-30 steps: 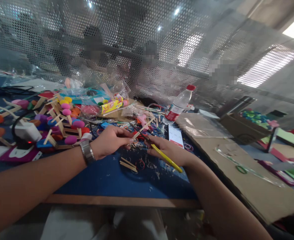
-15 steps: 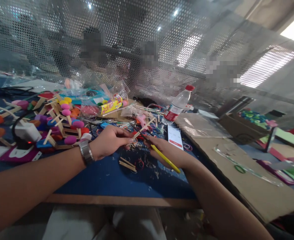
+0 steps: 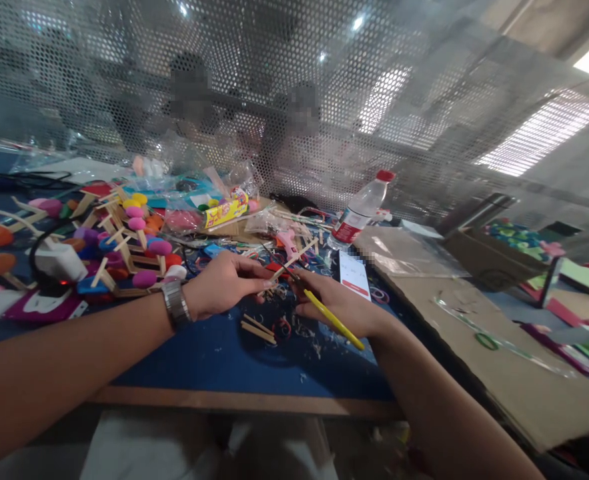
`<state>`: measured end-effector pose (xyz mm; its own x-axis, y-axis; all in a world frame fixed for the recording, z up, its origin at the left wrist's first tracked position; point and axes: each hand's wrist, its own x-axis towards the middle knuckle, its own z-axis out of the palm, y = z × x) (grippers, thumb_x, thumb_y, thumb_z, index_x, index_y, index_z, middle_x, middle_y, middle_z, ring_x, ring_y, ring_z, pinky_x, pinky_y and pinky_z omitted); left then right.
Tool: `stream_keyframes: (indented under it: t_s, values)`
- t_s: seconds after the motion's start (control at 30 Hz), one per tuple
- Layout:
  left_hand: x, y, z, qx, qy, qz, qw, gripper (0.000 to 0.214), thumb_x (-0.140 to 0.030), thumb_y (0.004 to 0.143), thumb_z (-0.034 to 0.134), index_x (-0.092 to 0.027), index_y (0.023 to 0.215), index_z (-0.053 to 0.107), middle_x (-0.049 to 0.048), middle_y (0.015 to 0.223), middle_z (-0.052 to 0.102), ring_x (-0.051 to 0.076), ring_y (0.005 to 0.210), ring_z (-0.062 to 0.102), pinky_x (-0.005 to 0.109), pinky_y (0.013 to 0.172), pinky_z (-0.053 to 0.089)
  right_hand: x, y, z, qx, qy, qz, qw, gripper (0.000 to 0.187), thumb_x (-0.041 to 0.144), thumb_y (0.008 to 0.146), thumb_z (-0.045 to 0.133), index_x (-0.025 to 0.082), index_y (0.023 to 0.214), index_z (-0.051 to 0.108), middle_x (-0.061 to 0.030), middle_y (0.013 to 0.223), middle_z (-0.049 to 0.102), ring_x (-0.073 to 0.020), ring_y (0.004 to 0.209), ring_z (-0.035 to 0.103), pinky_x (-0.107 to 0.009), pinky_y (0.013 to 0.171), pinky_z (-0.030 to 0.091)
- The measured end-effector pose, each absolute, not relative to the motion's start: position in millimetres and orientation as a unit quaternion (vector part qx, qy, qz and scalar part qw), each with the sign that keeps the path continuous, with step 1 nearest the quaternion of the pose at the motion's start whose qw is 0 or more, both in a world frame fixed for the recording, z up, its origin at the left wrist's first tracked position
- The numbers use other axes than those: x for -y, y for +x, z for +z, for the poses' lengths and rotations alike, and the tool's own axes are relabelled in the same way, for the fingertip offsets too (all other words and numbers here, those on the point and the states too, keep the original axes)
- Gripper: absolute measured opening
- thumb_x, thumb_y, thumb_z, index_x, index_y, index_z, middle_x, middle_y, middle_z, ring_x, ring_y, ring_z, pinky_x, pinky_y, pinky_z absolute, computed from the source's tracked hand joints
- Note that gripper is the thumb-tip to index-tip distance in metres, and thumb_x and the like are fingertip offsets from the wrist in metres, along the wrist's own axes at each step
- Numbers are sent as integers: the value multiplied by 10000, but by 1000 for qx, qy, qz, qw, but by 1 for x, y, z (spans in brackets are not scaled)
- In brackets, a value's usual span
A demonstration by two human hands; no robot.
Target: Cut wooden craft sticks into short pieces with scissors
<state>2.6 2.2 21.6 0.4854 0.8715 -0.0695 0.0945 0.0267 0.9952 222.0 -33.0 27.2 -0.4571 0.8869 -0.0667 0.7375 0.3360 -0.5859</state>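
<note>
My left hand (image 3: 224, 285), with a metal watch at its wrist, pinches a thin pale wooden stick (image 3: 299, 256) that slants up to the right. Across the stick lies the thin dark blade of a yellow-handled tool (image 3: 337, 323); its exact kind is unclear. My right hand (image 3: 335, 300) is closed around this tool, the handle sticking out toward me. Below the hands, several short wooden sticks (image 3: 258, 331) rest beside a coil of red rubber bands (image 3: 281, 328). Pale shavings (image 3: 317, 348) are scattered on the blue tabletop (image 3: 199, 367).
To the left are colourful rounded pieces joined with sticks (image 3: 144, 279) and a white plug (image 3: 61, 263). A pink glue gun (image 3: 288, 241), a bottle (image 3: 357, 217) and a phone (image 3: 354, 275) lie beyond my hands. Cardboard (image 3: 474, 353) covers the right side; a perforated screen (image 3: 254, 80) stands behind.
The view has shifted slightly, so everything sits a little further right. Both hands keep their grips, with the blade still across the stick.
</note>
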Motion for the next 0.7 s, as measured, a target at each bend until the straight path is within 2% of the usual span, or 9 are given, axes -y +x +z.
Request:
stream_keyframes:
  t_s: [0.13, 0.33, 0.53, 0.7]
  values:
    - [-3, 3, 21, -390, 596, 320, 625, 79, -43, 749, 713, -115, 745, 744, -17, 599, 678, 83, 527, 610, 207, 582, 472, 31, 224, 25, 811, -482, 296, 146, 190, 175, 717, 503, 202, 904, 523, -35, 877, 621, -194, 756, 543, -321, 692, 434]
    - [-6, 2, 16, -375, 572, 313, 659, 50, -69, 744, 723, -113, 767, 732, -13, 637, 682, 85, 538, 619, 223, 607, 479, 29, 226, 23, 823, -450, 304, 167, 380, 197, 753, 483, 181, 1127, 548, -23, 839, 593, -188, 744, 532, -322, 714, 436]
    - [-6, 2, 12, -338, 580, 305, 676, 87, -143, 724, 765, -108, 754, 692, -15, 657, 674, 86, 585, 627, 229, 658, 499, 30, 224, 25, 817, -455, 313, 170, 298, 216, 748, 486, 184, 1034, 564, -16, 849, 603, -174, 731, 511, -293, 681, 403]
    - [-7, 3, 12, -341, 612, 285, 654, 120, -162, 744, 765, -111, 783, 663, -6, 673, 683, 101, 611, 640, 244, 676, 517, 29, 226, 23, 815, -484, 285, 142, 202, 179, 707, 475, 202, 904, 513, 6, 769, 543, -168, 691, 467, -290, 640, 364]
